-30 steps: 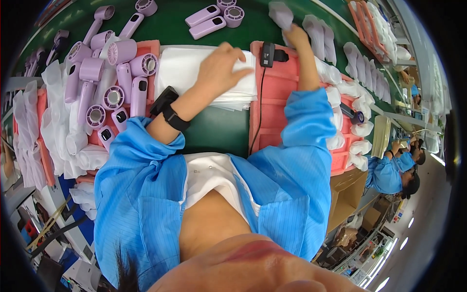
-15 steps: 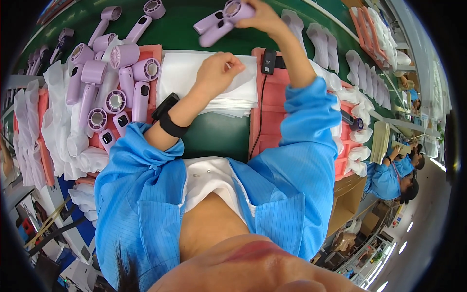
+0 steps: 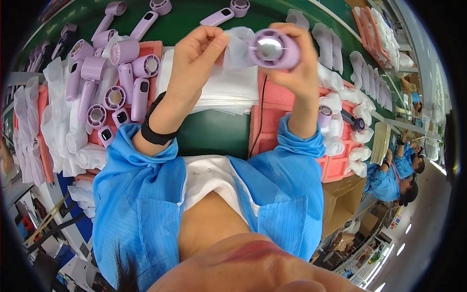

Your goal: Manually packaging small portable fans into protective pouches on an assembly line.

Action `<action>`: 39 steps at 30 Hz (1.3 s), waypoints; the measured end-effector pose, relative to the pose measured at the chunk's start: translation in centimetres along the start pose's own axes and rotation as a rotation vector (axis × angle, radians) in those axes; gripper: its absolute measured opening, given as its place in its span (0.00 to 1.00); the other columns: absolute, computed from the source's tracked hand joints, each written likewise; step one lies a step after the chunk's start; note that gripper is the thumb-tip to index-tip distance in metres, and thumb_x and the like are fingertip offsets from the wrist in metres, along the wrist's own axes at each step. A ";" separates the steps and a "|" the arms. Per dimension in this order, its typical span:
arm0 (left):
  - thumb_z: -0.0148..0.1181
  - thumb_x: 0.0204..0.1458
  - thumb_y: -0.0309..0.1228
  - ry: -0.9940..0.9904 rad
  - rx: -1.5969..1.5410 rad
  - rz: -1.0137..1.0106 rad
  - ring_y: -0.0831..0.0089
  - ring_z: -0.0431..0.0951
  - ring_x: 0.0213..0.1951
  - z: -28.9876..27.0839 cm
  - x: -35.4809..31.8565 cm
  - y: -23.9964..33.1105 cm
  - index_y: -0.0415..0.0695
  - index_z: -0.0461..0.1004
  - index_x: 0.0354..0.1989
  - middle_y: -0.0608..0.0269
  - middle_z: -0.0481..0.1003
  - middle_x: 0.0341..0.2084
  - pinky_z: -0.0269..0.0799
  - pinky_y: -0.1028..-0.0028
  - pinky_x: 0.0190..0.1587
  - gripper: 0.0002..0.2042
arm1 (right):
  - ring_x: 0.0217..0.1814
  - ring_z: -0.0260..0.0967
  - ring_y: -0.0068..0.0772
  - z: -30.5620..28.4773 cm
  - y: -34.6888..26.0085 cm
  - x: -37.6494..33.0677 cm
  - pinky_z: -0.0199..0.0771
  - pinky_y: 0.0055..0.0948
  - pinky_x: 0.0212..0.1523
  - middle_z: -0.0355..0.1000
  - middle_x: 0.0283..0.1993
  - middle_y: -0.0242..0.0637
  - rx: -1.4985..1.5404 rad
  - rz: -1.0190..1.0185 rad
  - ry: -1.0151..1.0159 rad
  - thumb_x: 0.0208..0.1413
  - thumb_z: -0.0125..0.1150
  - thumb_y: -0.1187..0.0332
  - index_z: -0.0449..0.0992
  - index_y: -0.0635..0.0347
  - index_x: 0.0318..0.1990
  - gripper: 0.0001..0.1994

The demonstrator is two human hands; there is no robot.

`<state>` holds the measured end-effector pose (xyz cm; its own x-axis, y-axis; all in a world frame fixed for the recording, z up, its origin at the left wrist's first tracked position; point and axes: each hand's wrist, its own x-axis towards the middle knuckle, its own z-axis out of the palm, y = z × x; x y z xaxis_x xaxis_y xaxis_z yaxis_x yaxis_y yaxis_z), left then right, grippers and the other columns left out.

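My right hand (image 3: 300, 68) grips a lilac handheld fan (image 3: 275, 59) by its round head, the shiny disc in its middle showing; its handle is hidden from view. My left hand (image 3: 198, 58) pinches a translucent white sleeve bag (image 3: 238, 47), which reaches across to the fan head. Whether any of the fan is inside the bag I cannot tell. Under both hands lies a stack of flat white bags (image 3: 231, 92). Beyond them, another lilac fan (image 3: 217, 17) rests on the green table.
Several lilac fans (image 3: 93, 68) lie piled at left on a pink tray (image 3: 154, 48) beside wrapped ones (image 3: 63, 121). A pink compartment tray (image 3: 270, 104) at right holds white-wrapped items (image 3: 359, 153); a dark cable crosses it. More wrapped fans (image 3: 323, 44) lie beyond. Co-workers (image 3: 389, 177) sit far right.
My right hand has come nearer, bringing one fan and leaving another on the table. My left hand has risen from the stack and now holds a bag beside the fan.
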<state>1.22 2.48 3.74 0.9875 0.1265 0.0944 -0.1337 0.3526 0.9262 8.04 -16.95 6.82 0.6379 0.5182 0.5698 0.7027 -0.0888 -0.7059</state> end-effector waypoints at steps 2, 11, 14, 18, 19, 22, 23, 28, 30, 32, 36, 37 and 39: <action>0.55 0.59 0.31 0.070 -0.069 0.134 0.83 0.69 0.33 0.3 -0.1 0.4 0.39 0.71 0.38 0.70 0.73 0.29 0.64 0.82 0.37 0.07 | 0.47 0.68 0.32 1.8 0.2 -0.2 0.70 0.28 0.49 0.68 0.48 0.40 -0.112 -0.063 -0.031 0.30 0.65 0.79 0.70 0.63 0.52 0.32; 0.59 0.55 0.27 0.071 -0.006 0.320 0.80 0.70 0.32 1.5 -0.9 0.0 0.42 0.72 0.35 0.69 0.75 0.29 0.63 0.81 0.40 0.03 | 0.45 0.67 0.37 3.8 -0.4 -0.9 0.70 0.28 0.44 0.65 0.45 0.39 -0.361 -0.057 0.045 0.29 0.68 0.82 0.71 0.55 0.58 0.38; 0.62 0.48 0.23 0.045 0.710 0.676 0.74 0.70 0.29 1.4 -1.1 0.2 0.45 0.75 0.31 0.69 0.75 0.26 0.63 0.78 0.36 0.04 | 0.44 0.67 0.37 3.1 -0.6 -1.0 0.70 0.28 0.42 0.64 0.45 0.40 -0.296 -0.053 0.085 0.28 0.70 0.82 0.72 0.54 0.57 0.39; 0.64 0.42 0.22 0.127 0.823 0.780 0.70 0.68 0.26 2.4 -1.4 -0.3 0.47 0.77 0.29 0.69 0.74 0.23 0.63 0.74 0.31 0.07 | 0.44 0.66 0.36 3.3 -0.5 -1.1 0.71 0.28 0.41 0.65 0.45 0.40 -0.457 -0.109 0.186 0.29 0.70 0.82 0.72 0.55 0.57 0.38; 0.64 0.42 0.22 0.125 0.821 0.780 0.70 0.68 0.26 2.5 -1.4 -0.5 0.47 0.77 0.29 0.69 0.74 0.23 0.63 0.74 0.31 0.07 | 0.44 0.67 0.37 4.0 -0.1 -1.4 0.71 0.28 0.41 0.65 0.45 0.40 -0.457 -0.087 0.192 0.29 0.71 0.81 0.72 0.56 0.56 0.37; 0.63 0.41 0.20 0.077 0.832 0.870 0.68 0.71 0.29 2.5 -1.6 -1.2 0.47 0.78 0.34 0.67 0.75 0.27 0.67 0.72 0.30 0.11 | 0.45 0.67 0.37 4.9 0.7 -1.7 0.71 0.28 0.41 0.65 0.45 0.40 -0.457 -0.042 0.201 0.30 0.71 0.79 0.72 0.59 0.54 0.34; 0.63 0.41 0.20 0.076 0.832 0.868 0.68 0.71 0.29 2.4 -1.5 -1.0 0.47 0.78 0.34 0.67 0.75 0.27 0.67 0.72 0.30 0.11 | 0.45 0.67 0.37 4.8 1.1 -1.6 0.71 0.28 0.40 0.65 0.46 0.40 -0.480 -0.047 0.209 0.32 0.71 0.78 0.71 0.61 0.54 0.33; 0.61 0.39 0.17 0.001 0.780 0.594 0.63 0.74 0.35 2.2 -1.0 0.3 0.47 0.76 0.42 0.60 0.72 0.38 0.72 0.70 0.35 0.19 | 0.45 0.69 0.34 5.3 1.6 -1.9 0.72 0.27 0.39 0.66 0.48 0.42 -0.429 0.088 0.270 0.36 0.70 0.75 0.65 0.66 0.52 0.31; 0.60 0.38 0.16 -0.031 0.837 0.401 0.60 0.75 0.39 2.7 -1.2 0.5 0.47 0.74 0.46 0.57 0.70 0.43 0.74 0.70 0.37 0.23 | 0.44 0.69 0.33 5.7 1.2 -2.1 0.72 0.27 0.38 0.66 0.48 0.42 -0.375 0.157 0.289 0.38 0.70 0.74 0.63 0.66 0.51 0.30; 0.62 0.38 0.17 -0.010 0.864 0.493 0.61 0.75 0.39 2.1 -0.8 0.5 0.47 0.74 0.47 0.57 0.69 0.44 0.74 0.70 0.38 0.23 | 0.43 0.70 0.32 6.2 -0.3 -2.8 0.72 0.27 0.39 0.66 0.48 0.42 -0.104 0.164 0.246 0.40 0.69 0.74 0.61 0.67 0.53 0.31; 0.65 0.40 0.20 -0.083 0.710 0.589 0.63 0.75 0.42 -0.8 0.5 0.9 0.47 0.72 0.49 0.59 0.68 0.47 0.73 0.70 0.40 0.24 | 0.41 0.72 0.33 4.0 -1.0 -1.8 0.72 0.27 0.38 0.68 0.45 0.39 0.064 0.078 0.170 0.41 0.68 0.75 0.63 0.66 0.51 0.28; 0.67 0.40 0.22 -0.191 0.502 0.500 0.64 0.74 0.43 -1.5 0.9 1.2 0.47 0.73 0.49 0.60 0.67 0.48 0.73 0.70 0.41 0.23 | 0.41 0.72 0.34 3.5 -1.0 -1.5 0.72 0.27 0.38 0.69 0.44 0.37 0.077 0.034 0.145 0.41 0.68 0.75 0.64 0.66 0.50 0.27; 0.68 0.41 0.23 -0.297 0.291 0.414 0.66 0.74 0.44 -1.7 1.1 1.4 0.47 0.73 0.49 0.61 0.67 0.48 0.72 0.70 0.43 0.23 | 0.40 0.72 0.34 3.7 0.1 -1.8 0.72 0.27 0.36 0.70 0.42 0.37 0.086 0.056 0.034 0.40 0.68 0.76 0.66 0.66 0.48 0.25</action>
<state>2.00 4.69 4.56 0.8448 -0.0807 0.5290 -0.5261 0.0549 0.8486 5.77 -14.68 4.19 0.6870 0.4849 0.5412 0.6368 -0.0429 -0.7699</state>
